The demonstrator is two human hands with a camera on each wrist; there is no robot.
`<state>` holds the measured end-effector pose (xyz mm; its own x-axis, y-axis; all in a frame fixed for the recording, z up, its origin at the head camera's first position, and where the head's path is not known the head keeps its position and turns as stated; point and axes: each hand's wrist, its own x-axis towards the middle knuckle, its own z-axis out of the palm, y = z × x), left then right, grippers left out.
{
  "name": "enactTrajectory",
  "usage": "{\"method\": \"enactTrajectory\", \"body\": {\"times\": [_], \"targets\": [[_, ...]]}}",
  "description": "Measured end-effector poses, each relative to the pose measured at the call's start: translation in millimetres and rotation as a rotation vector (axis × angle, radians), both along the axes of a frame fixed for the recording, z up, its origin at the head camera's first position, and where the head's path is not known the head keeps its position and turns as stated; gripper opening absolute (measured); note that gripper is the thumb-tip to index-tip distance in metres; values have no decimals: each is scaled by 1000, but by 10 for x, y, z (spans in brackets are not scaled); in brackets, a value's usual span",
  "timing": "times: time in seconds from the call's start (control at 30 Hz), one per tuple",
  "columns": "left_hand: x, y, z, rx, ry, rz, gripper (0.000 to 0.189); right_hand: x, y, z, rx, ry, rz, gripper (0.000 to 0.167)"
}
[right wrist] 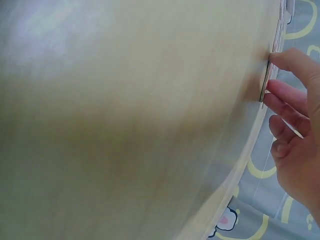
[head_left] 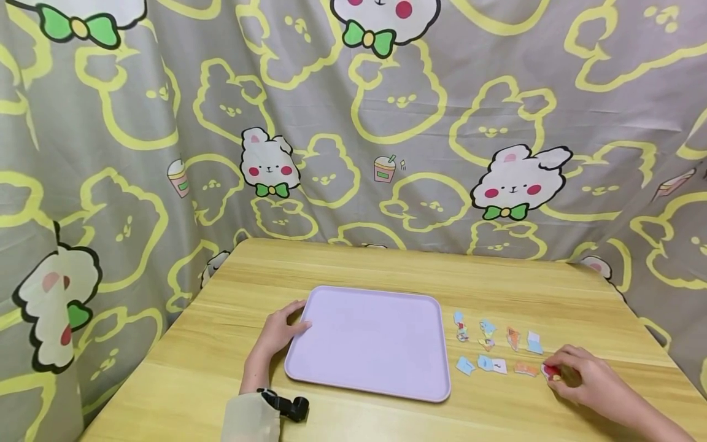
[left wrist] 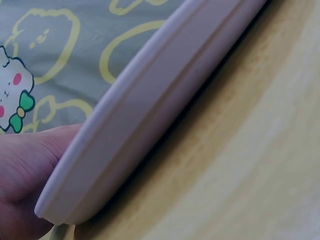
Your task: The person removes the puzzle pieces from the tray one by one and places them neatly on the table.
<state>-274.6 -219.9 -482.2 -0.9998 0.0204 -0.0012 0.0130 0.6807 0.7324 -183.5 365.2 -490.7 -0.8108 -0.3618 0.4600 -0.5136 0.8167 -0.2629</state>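
A lilac tray [head_left: 375, 344] with a raised rim lies on the table. My left hand [head_left: 278, 328] holds its left edge, the thumb over the rim and the other fingers outside it. The tray's side wall [left wrist: 125, 115] hides part of that left hand [left wrist: 30, 175] in the left wrist view. On the right, my right hand [head_left: 588, 377] pinches a red puzzle piece [head_left: 550, 372] between thumb and fingertips, low at the tabletop. Edge-on in the right wrist view, the thin piece [right wrist: 265, 82] lies between the fingers of the right hand [right wrist: 295, 125].
Between tray and right hand, several puzzle pieces lie in two rows, among them an orange piece [head_left: 513, 337], a blue one [head_left: 466, 365] and a blue-and-white one [head_left: 534, 342]. Beyond the wooden table [head_left: 386, 264] hangs a patterned curtain [head_left: 331, 123].
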Motion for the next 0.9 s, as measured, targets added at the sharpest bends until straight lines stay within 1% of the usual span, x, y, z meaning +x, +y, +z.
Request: {"method": "enactTrajectory", "body": {"times": [0.2, 0.33, 0.4, 0.6, 0.7, 0.77, 0.83, 0.9], "targets": [[15, -9, -14, 0, 1, -1, 55, -1, 4, 8, -1, 3, 6, 37], [30, -18, -24, 3, 5, 5, 55, -8, 5, 1, 9, 3, -7, 36], [45, -12, -27, 20, 9, 12, 55, -8, 7, 2, 17, 12, -14, 37], [83, 19, -31, 63, 38, 10, 55, 4, 4, 7, 13, 23, -3, 37], [94, 39, -14, 44, 45, 0, 54, 15, -18, 28, 1, 17, -9, 35], [109, 54, 13, 31, 40, -1, 53, 18, -66, 61, -9, -2, -15, 32], [125, 79, 49, 20, 45, -11, 51, 15, -146, 109, -29, -20, -35, 28], [140, 127, 101, 28, 50, -21, 50, -15, -259, 176, -43, -24, -60, 25]]}}
